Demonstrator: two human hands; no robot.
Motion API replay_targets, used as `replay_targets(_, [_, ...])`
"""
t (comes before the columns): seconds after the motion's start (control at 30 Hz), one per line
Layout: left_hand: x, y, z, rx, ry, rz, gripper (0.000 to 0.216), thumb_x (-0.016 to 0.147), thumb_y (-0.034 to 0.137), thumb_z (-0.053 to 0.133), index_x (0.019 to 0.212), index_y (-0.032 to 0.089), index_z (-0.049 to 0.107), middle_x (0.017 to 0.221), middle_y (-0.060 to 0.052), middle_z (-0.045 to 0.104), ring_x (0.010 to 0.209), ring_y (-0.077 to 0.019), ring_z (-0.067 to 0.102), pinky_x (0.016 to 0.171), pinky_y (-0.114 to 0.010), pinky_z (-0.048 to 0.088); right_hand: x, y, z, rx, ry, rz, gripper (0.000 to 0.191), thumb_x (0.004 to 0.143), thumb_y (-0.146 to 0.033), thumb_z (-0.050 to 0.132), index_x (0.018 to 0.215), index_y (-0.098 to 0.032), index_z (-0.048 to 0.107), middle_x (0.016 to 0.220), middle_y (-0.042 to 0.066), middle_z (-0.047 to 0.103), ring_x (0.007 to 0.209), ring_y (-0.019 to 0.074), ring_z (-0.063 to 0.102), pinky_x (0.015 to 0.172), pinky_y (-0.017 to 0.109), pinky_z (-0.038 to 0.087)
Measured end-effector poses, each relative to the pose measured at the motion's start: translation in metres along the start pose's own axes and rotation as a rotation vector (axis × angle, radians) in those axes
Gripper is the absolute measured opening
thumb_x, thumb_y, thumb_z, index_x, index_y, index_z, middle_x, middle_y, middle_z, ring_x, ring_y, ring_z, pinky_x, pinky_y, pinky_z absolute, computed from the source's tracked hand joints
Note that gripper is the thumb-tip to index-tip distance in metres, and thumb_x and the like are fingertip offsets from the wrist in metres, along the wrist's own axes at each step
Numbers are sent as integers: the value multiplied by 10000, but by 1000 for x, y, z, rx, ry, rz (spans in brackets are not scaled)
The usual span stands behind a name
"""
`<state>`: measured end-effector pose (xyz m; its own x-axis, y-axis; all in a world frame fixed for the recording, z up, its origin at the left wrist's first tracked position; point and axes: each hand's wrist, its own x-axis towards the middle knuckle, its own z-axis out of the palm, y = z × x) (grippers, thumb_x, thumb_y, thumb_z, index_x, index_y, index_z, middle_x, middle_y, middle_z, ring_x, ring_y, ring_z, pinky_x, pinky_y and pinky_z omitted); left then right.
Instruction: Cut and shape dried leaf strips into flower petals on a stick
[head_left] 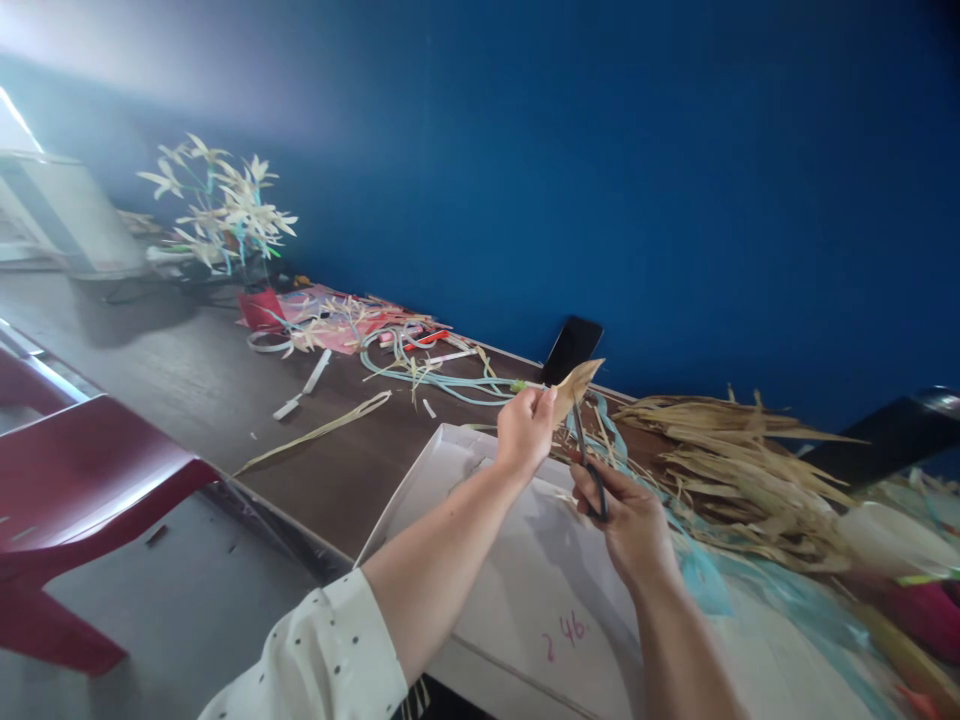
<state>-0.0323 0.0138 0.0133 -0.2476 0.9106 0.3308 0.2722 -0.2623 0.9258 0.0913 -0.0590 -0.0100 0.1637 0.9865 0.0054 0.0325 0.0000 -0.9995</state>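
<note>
Pinched in the fingers of my left hand (526, 428) is a piece of dry corn husk (579, 385), pale tan and pointed at its far end. My right hand (622, 515) grips a pair of dark scissors (594, 490), whose blades point up and meet the husk's lower side. I cannot tell whether the blades are parted. Both hands are above a white cardboard box lid (517, 590) marked with pink handwritten numbers. A black phone (571, 345) leans against the wall just beyond the husk.
Right of my hands lies a heap of dried husks (742, 460) beside blue plastic film (705, 580). Light-blue cords (457, 382) and pink paper (337, 310) lie along the wall. Husk flowers (232, 205) stand far left. A red plastic chair (97, 480) is at the table's near left.
</note>
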Motion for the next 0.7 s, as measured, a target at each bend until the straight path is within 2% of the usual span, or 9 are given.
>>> replay_targets(0.7, [4, -1, -1, -21, -19, 15, 391, 812, 462, 423, 594, 153, 521, 556, 13, 501, 539, -88, 419, 530, -214, 253, -3, -4, 0, -48, -13, -28, 433, 655, -412, 694, 1006, -159, 678, 596, -10, 536, 520, 101, 455, 486, 227, 362])
